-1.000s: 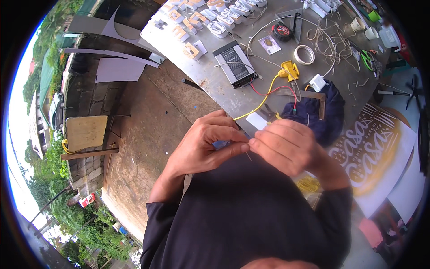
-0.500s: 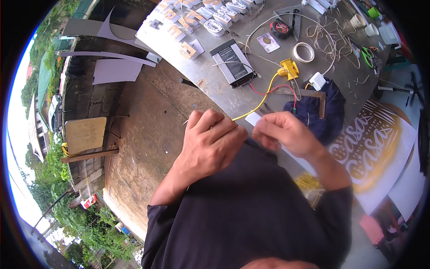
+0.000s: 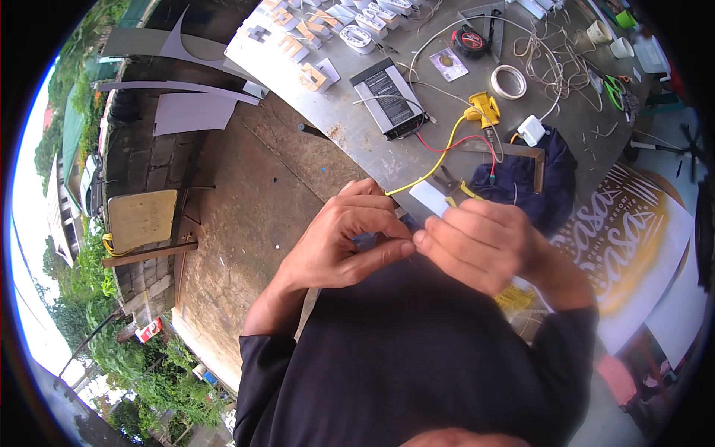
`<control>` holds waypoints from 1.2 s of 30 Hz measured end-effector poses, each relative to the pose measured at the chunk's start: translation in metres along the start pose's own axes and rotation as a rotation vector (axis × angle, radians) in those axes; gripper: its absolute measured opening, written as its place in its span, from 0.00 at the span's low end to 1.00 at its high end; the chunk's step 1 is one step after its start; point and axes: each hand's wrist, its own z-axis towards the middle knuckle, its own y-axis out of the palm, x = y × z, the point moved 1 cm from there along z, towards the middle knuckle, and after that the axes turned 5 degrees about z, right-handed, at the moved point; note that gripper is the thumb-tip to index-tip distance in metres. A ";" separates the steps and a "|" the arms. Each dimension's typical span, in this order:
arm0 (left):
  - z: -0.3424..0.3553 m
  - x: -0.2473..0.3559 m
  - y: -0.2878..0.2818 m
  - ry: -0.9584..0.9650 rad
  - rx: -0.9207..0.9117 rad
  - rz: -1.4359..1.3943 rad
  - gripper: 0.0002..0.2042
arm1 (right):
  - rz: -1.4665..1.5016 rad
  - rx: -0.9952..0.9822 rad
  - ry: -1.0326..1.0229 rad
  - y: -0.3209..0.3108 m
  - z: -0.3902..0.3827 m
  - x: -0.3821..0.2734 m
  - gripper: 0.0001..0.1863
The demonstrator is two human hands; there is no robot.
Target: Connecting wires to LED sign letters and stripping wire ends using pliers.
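Note:
My left hand (image 3: 346, 238) is curled with thumb and fingertips pinched together at the front edge of the metal table (image 3: 361, 164). My right hand (image 3: 477, 246) meets it, fingers closed against the left thumb tip. What both pinch is thin and mostly hidden by the fingers. A yellow cable (image 3: 421, 179) runs from behind my left hand up to a yellow socket (image 3: 484, 104). Just beyond the hands lie a white strip (image 3: 428, 200), yellow-handled pliers (image 3: 465, 190) and dark blue cloth (image 3: 551, 194).
The table holds a silver-black power supply (image 3: 387, 97), tape roll (image 3: 509, 68), tape measure (image 3: 469, 42), tangled wires (image 3: 547, 63) and several white sign letters (image 3: 357, 41). Printed sheets (image 3: 633, 283) lie at right. Loose panels (image 3: 190, 112) and a concrete floor (image 3: 231, 223) are at left.
Half a second ago my right hand was drawn apart from my left, which was turned knuckles-up; now their fingertips meet again, much as a second ago, and the left thumb shows.

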 end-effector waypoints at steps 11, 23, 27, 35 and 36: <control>-0.005 0.015 0.015 0.216 0.291 0.723 0.07 | 0.783 -0.091 1.017 -0.010 0.001 0.001 0.15; -0.007 -0.001 0.004 -0.224 -0.088 -0.279 0.04 | -0.002 0.011 -0.069 -0.001 0.000 -0.012 0.09; -0.008 0.004 0.005 -0.096 -0.004 -0.135 0.04 | 0.198 0.036 0.184 0.009 -0.001 -0.012 0.02; -0.010 0.018 0.025 0.254 0.347 0.858 0.07 | 1.548 -0.229 1.674 0.017 -0.005 0.010 0.08; -0.011 0.017 0.022 0.233 0.362 0.844 0.07 | 1.505 -0.235 1.640 0.014 -0.004 0.012 0.10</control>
